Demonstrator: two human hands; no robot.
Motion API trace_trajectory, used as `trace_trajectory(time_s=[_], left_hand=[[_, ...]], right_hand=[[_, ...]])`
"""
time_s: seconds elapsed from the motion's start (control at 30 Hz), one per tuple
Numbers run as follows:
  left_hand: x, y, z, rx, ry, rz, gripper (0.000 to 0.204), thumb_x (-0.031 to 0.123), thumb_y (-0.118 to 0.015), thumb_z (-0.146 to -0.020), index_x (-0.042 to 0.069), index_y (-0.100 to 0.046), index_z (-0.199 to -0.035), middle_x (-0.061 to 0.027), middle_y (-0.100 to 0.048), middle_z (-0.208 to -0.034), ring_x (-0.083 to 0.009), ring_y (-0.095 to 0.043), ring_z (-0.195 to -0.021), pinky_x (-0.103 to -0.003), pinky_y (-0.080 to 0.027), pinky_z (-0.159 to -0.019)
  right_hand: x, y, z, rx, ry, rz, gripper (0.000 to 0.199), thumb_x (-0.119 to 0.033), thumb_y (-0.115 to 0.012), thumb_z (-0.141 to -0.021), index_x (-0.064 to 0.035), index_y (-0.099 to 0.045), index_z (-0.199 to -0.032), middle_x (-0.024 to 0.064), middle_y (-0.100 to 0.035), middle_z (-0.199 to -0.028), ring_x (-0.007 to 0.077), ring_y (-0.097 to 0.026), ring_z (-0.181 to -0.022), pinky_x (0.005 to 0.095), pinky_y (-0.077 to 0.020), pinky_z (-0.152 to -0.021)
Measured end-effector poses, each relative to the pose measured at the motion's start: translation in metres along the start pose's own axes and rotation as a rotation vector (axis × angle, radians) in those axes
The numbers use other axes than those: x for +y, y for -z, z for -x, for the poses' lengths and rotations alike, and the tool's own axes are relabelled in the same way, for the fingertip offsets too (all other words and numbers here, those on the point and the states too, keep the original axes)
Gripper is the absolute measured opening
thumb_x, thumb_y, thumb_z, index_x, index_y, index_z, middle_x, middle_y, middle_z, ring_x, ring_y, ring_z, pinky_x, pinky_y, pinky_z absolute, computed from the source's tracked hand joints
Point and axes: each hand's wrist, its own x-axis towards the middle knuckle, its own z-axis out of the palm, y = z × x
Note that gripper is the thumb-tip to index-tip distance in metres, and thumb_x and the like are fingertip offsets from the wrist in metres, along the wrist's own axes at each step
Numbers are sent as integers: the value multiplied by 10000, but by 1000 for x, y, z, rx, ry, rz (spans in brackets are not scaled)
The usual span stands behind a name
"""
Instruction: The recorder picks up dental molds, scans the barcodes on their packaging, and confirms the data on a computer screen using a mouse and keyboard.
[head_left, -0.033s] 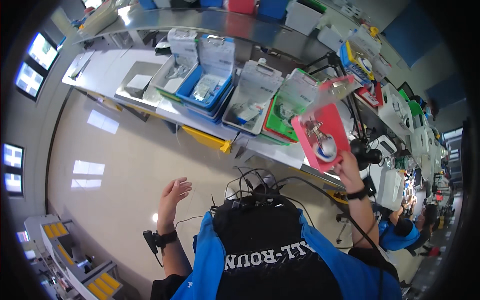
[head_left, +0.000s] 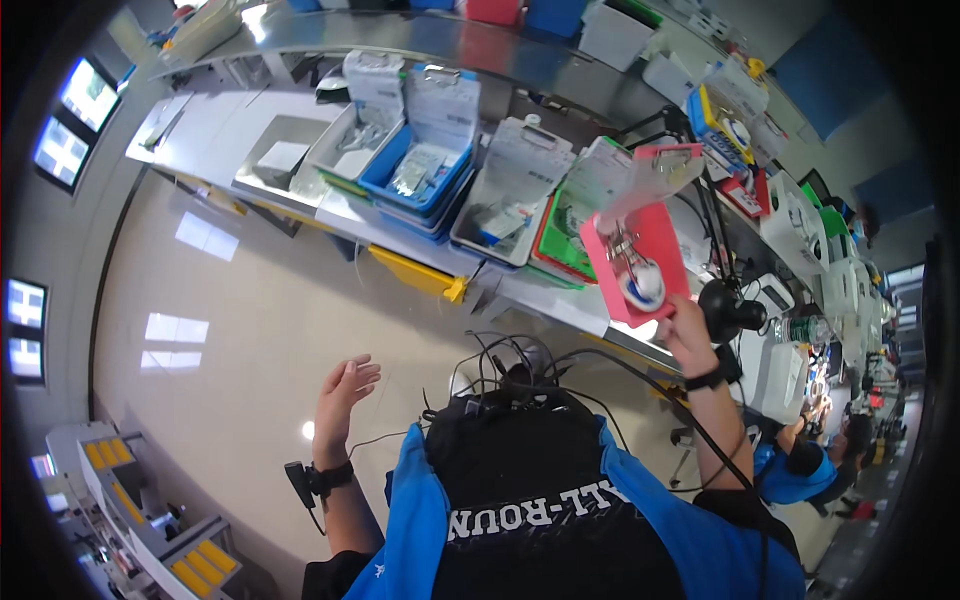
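Note:
My right hand (head_left: 688, 338) grips the near right corner of a pinkish-red bin (head_left: 667, 238), held tilted at the edge of the bench. Inside the bin lie shiny metal parts (head_left: 622, 248) and a round white-and-blue thing (head_left: 643, 286), perhaps a roll. A clear sheet or board (head_left: 655, 185) rises from its far end, under a red top edge. Away from the bench, my left hand (head_left: 345, 388) hangs over the floor, fingers apart and holding nothing.
Along the bench stand a blue bin (head_left: 375, 180), a grey bin (head_left: 461, 240) and a green bin (head_left: 548, 248), with clipboards upright in them. A black tripod (head_left: 712, 225) stands right of the red bin. Cables (head_left: 625, 372) loop before me. A person (head_left: 800, 465) sits at the right.
My right hand and the red bin have shifted slightly away from me, toward the bench. My left hand stays in about the same place.

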Motion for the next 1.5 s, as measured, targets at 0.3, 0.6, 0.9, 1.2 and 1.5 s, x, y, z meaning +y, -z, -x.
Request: trace_trajectory(time_s=[0.3,0.6,0.9,1.2,1.5], left_hand=[[-43,30,42,202,19,156,431,351,-529,-1051,2,-607,-1292,-119,-714,-1121,-192,-684,-1024,-329,-520,-904],[-51,-1,36,212,37,197,419,348,-543,-1049,21,-614,-1301,-112,-712,-1151,-174,-674,-1059,-304,-508,-919],[-2,-30,19,214,6,58,417,353,-544,-1047,23,-619,-1291,-108,-711,-1147,-175,-678,-1050,-311,-515,-918],[16,-60,10,203,26,27,397,321,-552,-1045,11,-618,-1284,-122,-712,-1128,-184,-685,-1029,-316,-524,-899],[28,-81,-22,-10,69,-81,407,319,-537,-1051,-6,-613,-1283,-131,-707,-1134,-188,-677,-1051,-322,-518,-919]], right_hand=[[35,-92,-87,-38,-302,-361,120,-118,-530,-996,-10,-554,-1043,116,-668,-890,140,-609,-636,236,-554,-577],[-24,-46,-115,-145,-205,967,596,-662,-664,-864,-80,-568,-783,105,-631,-729,116,-565,-512,239,-393,-422],[-56,-62,-261,-408,385,237,544,-193,-803,-872,-25,-581,-1338,61,-653,-1282,175,-607,-1151,315,-458,-1001],[-31,-44,-226,-303,507,479,482,-147,-801,-851,-2,-618,-1272,79,-675,-1223,180,-622,-1096,323,-499,-954],[-16,1,-61,-45,658,91,455,-28,-806,-813,-2,-620,-1228,65,-690,-1130,151,-648,-996,308,-528,-882]])
